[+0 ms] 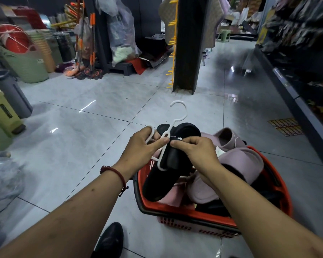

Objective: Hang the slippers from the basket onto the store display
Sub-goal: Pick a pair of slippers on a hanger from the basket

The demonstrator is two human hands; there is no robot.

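Note:
A pair of black slippers [168, 175] is held above the red basket [194, 211] on the floor. A white plastic hanger [177, 118] lies across the slippers, its hook pointing up and away. My left hand [144, 146] pinches the hanger's stem with thumb and fingers. My right hand [196, 149] grips the black slippers at the strap, thumb tip close to the left thumb. Pink slippers [241, 164] fill the rest of the basket.
A dark display pillar [190, 43] with yellow hooks [172, 53] stands ahead on the tiled floor. Shelving [296, 53] runs along the right. Bins and buckets [26, 60] crowd the left. My black shoe [110, 239] is beside the basket.

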